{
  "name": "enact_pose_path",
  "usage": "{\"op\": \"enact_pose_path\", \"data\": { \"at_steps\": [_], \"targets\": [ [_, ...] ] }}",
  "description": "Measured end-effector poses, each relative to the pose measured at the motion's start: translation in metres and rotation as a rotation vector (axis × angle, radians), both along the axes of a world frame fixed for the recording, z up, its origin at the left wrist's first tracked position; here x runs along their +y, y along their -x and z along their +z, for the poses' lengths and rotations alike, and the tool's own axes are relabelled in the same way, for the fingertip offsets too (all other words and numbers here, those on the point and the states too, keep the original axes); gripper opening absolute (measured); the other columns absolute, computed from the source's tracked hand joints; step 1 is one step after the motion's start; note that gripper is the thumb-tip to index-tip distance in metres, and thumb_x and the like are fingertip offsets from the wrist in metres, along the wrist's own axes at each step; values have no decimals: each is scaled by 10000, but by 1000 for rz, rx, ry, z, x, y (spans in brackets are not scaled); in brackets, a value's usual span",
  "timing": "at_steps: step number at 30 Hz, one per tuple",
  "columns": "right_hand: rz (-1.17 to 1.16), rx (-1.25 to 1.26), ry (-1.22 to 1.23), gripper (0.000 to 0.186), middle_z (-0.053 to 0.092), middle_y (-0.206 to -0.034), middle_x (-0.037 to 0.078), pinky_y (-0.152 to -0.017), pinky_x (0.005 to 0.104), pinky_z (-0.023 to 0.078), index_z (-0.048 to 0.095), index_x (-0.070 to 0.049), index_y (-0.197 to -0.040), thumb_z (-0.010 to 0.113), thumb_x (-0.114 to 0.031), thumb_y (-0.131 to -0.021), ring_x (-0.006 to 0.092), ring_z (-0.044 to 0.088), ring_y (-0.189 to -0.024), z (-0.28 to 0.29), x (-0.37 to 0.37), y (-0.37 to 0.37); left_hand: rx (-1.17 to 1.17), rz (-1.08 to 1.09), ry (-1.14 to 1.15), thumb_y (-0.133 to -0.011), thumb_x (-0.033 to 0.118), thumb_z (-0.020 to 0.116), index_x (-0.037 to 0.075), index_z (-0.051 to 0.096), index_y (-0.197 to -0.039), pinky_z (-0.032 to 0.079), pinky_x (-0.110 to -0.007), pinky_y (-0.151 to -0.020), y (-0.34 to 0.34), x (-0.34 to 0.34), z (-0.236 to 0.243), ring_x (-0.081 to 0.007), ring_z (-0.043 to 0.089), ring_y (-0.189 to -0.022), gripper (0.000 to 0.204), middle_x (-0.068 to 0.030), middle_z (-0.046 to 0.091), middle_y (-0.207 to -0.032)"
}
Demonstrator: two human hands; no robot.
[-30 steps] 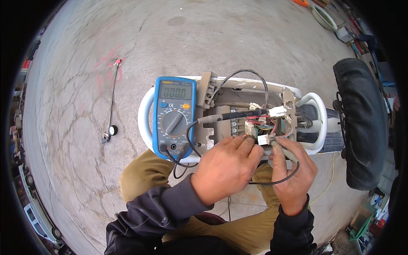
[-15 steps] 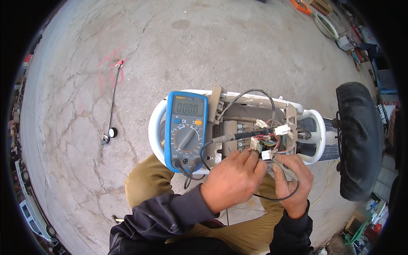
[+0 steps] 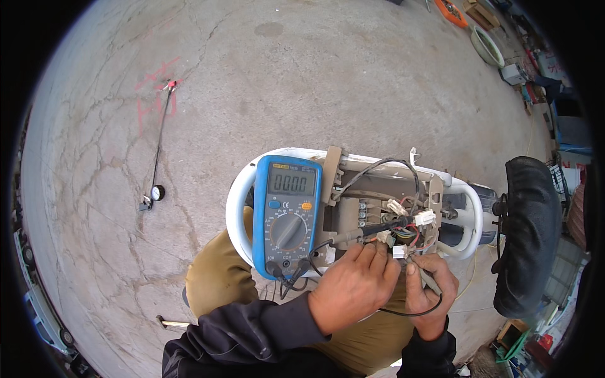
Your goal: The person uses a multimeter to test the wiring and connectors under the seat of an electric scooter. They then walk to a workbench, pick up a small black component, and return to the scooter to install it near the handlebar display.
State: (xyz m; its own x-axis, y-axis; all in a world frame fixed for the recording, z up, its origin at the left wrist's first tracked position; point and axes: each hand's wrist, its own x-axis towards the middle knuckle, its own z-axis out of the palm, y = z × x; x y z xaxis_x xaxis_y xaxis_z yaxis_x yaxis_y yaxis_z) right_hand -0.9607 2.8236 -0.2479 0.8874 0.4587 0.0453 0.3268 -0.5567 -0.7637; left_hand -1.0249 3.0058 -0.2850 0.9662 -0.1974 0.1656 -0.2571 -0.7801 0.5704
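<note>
A blue multimeter (image 3: 288, 217) lies on the left end of an opened white-framed scooter body (image 3: 239, 195) with wiring and pale connectors (image 3: 424, 217). One dark test probe (image 3: 397, 223) lies across the wires. My left hand (image 3: 353, 283), fingers bent and pressed together, is at a small beige connector (image 3: 385, 237); its fingertips are partly hidden, so what it grips is unclear. My right hand (image 3: 428, 290) is closed on a grey probe (image 3: 429, 280) with a black lead, its tip beside a white plug (image 3: 399, 252). A terminal block (image 3: 363, 214) sits behind the hands.
A black padded seat (image 3: 526, 236) stands at the right. A hose with round gauge (image 3: 157, 193) lies on the concrete floor (image 3: 283, 82). An orange tray (image 3: 450, 11), basin (image 3: 486, 45) and assorted clutter line the right edge. A vehicle (image 3: 43, 315) appears far left.
The scooter, multimeter and hands appear progressively lower in the picture as the view shifts. Both hands keep nearly the same grip and position at the connectors.
</note>
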Motion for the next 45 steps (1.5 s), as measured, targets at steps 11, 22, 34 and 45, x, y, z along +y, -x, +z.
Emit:
{"op": "enact_pose_path", "data": {
  "at_steps": [11, 22, 34, 45],
  "targets": [
    [204, -60, 96, 314, 739, -1067, 201, -789, 452, 600, 726, 11, -1218, 782, -10, -910, 396, 737, -914, 6, -2, -4, -11, -29, 64, -818, 162, 661, 32, 624, -964, 513, -445, -790, 7, 2, -4, -303, 647, -847, 199, -137, 618, -859],
    [63, 29, -77, 169, 723, -1061, 213, -837, 532, 558, 708, 1, -1116, 715, -110, -989, 476, 697, -993, -20, 11, 21, -27, 28, 89, -844, 110, 785, 10, 643, -972, 513, -548, -830, 13, 2, -10, -448, 676, -899, 216, -203, 675, -869],
    [13, -143, -10, 135, 764, -1035, 194, -820, 445, 592, 755, -7, -1098, 755, -37, -967, 404, 752, -931, -8, 7, 6, -118, 32, 38, -894, 119, 663, 26, 643, -993, 567, -470, -921, 3, -7, -19, -355, 731, -1009, 137, -232, 736, -1058],
    [-119, -80, -29, 146, 804, -988, 152, -789, 336, 593, 756, 61, -1091, 764, -54, -1001, 185, 747, -879, -13, 13, 11, -76, 35, 22, -881, 138, 682, 36, 641, -974, 545, -415, -889, 1, -7, -9, -314, 716, -963, 144, -166, 722, -981]
  ]
}}
